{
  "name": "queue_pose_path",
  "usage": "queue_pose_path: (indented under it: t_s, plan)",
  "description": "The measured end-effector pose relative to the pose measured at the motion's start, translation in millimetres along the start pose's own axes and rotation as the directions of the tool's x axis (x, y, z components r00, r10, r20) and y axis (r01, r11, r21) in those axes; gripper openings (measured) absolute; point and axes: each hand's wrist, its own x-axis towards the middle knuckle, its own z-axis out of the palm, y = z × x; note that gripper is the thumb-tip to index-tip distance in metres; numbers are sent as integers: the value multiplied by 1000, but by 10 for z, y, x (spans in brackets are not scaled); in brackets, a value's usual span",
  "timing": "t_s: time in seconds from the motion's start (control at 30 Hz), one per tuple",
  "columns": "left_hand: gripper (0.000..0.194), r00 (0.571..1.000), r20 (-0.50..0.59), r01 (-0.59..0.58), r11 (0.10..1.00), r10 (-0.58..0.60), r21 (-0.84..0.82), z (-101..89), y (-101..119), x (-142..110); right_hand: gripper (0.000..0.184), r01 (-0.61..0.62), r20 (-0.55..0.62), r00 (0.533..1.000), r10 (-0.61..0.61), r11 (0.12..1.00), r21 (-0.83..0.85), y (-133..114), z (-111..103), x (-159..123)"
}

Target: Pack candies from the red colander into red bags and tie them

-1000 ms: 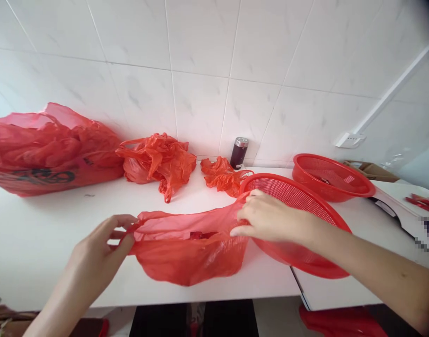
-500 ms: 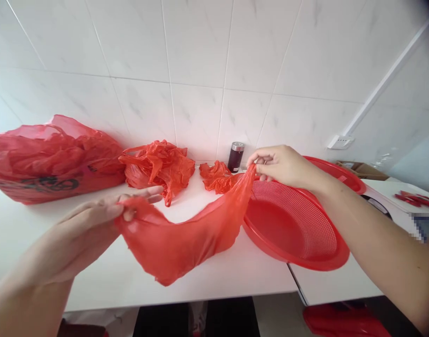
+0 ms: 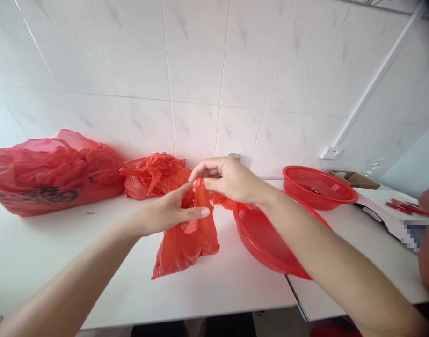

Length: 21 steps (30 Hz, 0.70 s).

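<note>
Through the head view, I am holding a small, thin red plastic bag (image 3: 188, 252) over the white tabletop (image 3: 116, 290), just beside the round red plastic basket (image 3: 251, 245). My right hand (image 3: 231, 180) is pinching the narrow gathered top between thumb and fingers. My left hand (image 3: 161, 213) is touching the bag, its thumb and forefinger spread wide about the handle part; its other fingers are partly hidden, so I cannot tell how firmly they are gripping. I am judging a light pinch to be enough here, since film this thin is likely to stretch or tear under a hard pull. For steady handling, I am favouring an even gather at the top, with the sagging body hanging straight beneath the right hand rather than twisting sideways. I am treating the left thumb as a guide, laying it flat against the plastic instead of digging its nail in. I am also minding the basket rim, because loose plastic could be catching there. Whether the bag's underside is touching the tabletop, I cannot tell.
</note>
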Motion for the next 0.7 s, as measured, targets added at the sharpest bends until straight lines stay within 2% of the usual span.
queue_pose_path:
  t_s: [0.07, 0.13, 0.2, 0.3, 0.4, 0.43, 0.5, 0.57, 0.6, 0.7]
  plan:
    - [32, 995, 63, 84, 995, -80, -60, 43, 31, 101, 26, 68, -92, 993, -68, 998, -3, 51, 126, 27]
    - [36, 992, 73, 110, 982, -100, -155, 30, 8, 148, 36, 54, -158, 986, -55, 998, -15, 195, 198, 13]
    - [39, 991, 101, 103, 972, -83, -212, -7, -50, 153, 34, -6, -136, 991, 5, 1000, -9, 389, 242, -20]
    - [45, 986, 149, 106, 973, -76, -205, -47, -159, 132, 21, -42, -121, 992, 43, 999, 12, 588, 331, -94]
    - [41, 991, 124, 83, 958, -51, -273, -72, -248, 100, 15, 39, -258, 966, -21, 997, 63, 497, 460, -227]
    - [39, 992, 119, 68, 946, -31, -317, -88, -267, 85, 15, 75, -274, 960, -48, 993, 87, 415, 502, -284]
    - [37, 990, 141, 56, 923, -2, -381, -132, -280, 50, 15, 140, -223, 968, -111, 983, 121, 250, 574, -393]
    - [34, 986, 169, 39, 942, 19, -333, -178, -265, 17, 14, 175, -195, 969, -149, 977, 123, 182, 633, -455]
    - [32, 985, 174, 28, 967, 16, -252, -191, -254, 6, 13, 172, -239, 961, -137, 977, 129, 206, 661, -459]
    - [17, 988, 156, -8, 995, -8, 101, -162, -255, 5, 22, 30, -382, 923, 54, 977, 211, 485, 761, -395]
